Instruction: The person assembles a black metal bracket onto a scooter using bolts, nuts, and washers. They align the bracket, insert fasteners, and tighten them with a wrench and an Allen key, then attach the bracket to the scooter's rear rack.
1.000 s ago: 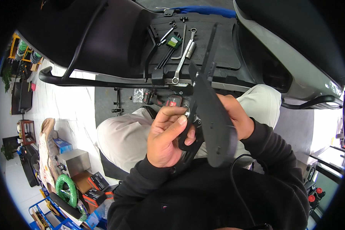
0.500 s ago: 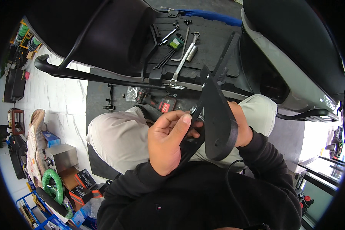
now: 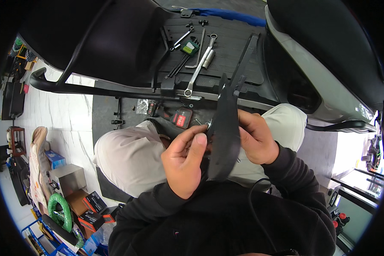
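Note:
Between my hands, over my lap, stands a long black panel (image 3: 224,141) with a rounded lower end, turned nearly edge-on. My left hand (image 3: 182,162) is closed at the panel's left side, thumb against fingers. A small shiny metal piece, perhaps a bolt head, shows at those fingertips, partly hidden. My right hand (image 3: 257,138) is closed on the panel's right side, its thumb toward the panel and some fingers hidden behind it. Beyond the panel's far end, a long black bar (image 3: 245,55) lies across the ribbed footboard (image 3: 226,32).
On the footboard lie a ring spanner (image 3: 199,66), a smaller spanner (image 3: 182,38), a socket (image 3: 209,59), an L-shaped hex key (image 3: 200,51) and a green-holder key set (image 3: 190,47). A red-and-black battery tool (image 3: 182,117) rests below. A black rail (image 3: 111,88) runs along the left.
The black panel has turned from showing its broad face to nearly edge-on and shifted left. More of my right hand shows beside it. My left hand keeps its pinch.

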Motion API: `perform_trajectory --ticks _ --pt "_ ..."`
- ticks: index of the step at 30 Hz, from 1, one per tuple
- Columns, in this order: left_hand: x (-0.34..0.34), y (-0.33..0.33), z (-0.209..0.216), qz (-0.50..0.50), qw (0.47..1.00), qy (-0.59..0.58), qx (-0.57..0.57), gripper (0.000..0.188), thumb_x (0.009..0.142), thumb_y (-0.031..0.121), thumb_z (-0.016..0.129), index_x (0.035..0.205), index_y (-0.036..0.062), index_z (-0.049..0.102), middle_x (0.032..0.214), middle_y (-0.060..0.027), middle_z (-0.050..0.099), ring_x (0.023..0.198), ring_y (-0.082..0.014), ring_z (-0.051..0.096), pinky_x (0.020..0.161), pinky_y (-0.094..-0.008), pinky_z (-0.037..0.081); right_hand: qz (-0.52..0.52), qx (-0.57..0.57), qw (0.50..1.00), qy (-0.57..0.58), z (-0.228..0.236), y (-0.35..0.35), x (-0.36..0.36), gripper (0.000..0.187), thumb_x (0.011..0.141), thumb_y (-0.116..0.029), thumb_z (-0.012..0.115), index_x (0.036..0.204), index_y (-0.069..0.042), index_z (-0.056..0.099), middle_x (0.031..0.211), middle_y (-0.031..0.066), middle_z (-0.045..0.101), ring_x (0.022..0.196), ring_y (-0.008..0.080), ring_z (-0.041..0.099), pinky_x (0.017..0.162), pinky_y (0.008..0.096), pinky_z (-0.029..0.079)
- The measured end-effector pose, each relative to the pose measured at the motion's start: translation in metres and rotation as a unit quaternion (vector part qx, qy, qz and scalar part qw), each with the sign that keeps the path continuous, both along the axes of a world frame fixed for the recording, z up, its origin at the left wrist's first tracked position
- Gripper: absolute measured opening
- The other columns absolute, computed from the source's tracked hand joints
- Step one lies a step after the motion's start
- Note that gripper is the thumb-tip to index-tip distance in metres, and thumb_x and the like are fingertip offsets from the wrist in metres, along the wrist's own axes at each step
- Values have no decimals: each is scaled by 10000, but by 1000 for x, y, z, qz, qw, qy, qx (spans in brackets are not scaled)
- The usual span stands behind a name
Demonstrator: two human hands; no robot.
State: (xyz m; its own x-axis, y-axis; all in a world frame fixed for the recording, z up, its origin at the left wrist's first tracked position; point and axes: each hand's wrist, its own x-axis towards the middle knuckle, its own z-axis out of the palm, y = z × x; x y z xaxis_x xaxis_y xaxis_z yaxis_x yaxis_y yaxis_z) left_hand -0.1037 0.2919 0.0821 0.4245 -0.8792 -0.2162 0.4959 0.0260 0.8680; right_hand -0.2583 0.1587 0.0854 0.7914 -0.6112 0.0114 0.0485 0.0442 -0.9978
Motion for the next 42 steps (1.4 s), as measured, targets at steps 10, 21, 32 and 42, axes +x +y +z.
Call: perform_trajectory --ticks 10,21,32,42 --pt "5 -1 -21 -37 998 -18 -37 404 1044 55 659 1407 -74 535 1232 -145 723 1096 -174 695 989 -304 539 33 33 997 53 2 -9 -2 375 1111 -336 534 1011 15 619 763 51 657 609 94 598 565 264 473" --pt "5 -6 -45 3 998 57 14 313 1083 172 625 1341 0 585 1089 -71 731 854 -105 648 770 -273 533 -56 146 980 126 -2 -7 10 243 1028 -85 664 1240 32 637 914 62 729 749 94 682 651 241 544" --pt "3 -3 -42 -23 992 119 -24 300 1069 73 627 1348 -24 576 1153 -111 746 983 -124 684 761 -258 511 -89 67 992 61 -29 -4 15 217 946 68 700 1156 23 672 1014 52 705 915 127 715 825 266 593" --pt "8 0 -44 -24 985 165 -50 291 1056 56 640 1326 -45 599 1166 -127 745 983 -137 692 735 -250 503 -93 69 993 14 -37 8 21 193 995 78 589 1176 24 627 1021 43 686 952 97 685 835 248 550"
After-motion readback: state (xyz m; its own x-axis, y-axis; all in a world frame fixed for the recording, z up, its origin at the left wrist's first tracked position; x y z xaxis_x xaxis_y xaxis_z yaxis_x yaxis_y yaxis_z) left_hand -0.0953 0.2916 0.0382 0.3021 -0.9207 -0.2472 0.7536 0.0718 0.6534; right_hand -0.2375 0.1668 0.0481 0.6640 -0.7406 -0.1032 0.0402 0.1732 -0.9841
